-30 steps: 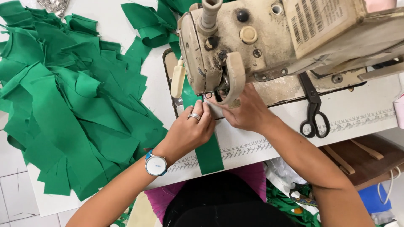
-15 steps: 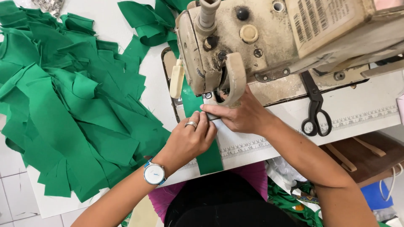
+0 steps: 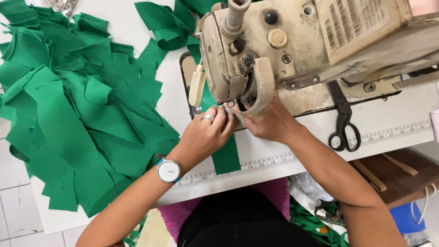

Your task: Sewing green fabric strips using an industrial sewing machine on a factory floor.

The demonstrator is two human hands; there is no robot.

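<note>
A narrow green fabric strip [image 3: 226, 158] lies under the head of a worn beige sewing machine [image 3: 292, 50] and hangs toward the table's front edge. My left hand [image 3: 206, 135], with a ring and a white wristwatch, pinches the strip close to the needle area. My right hand [image 3: 270, 123] presses on the same strip right below the presser foot, its fingertips touching those of the left. The needle itself is hidden behind the machine head.
A big heap of cut green fabric pieces [image 3: 77, 110] covers the white table [image 3: 393, 123] at the left. Black scissors [image 3: 343, 121] lie right of the machine. A printed ruler runs along the table's front edge. Bags and scraps sit on the floor at lower right.
Both hands have moved slightly up toward the needle, drawing closer together on the strip. The fabric heap and the scissors stay put.
</note>
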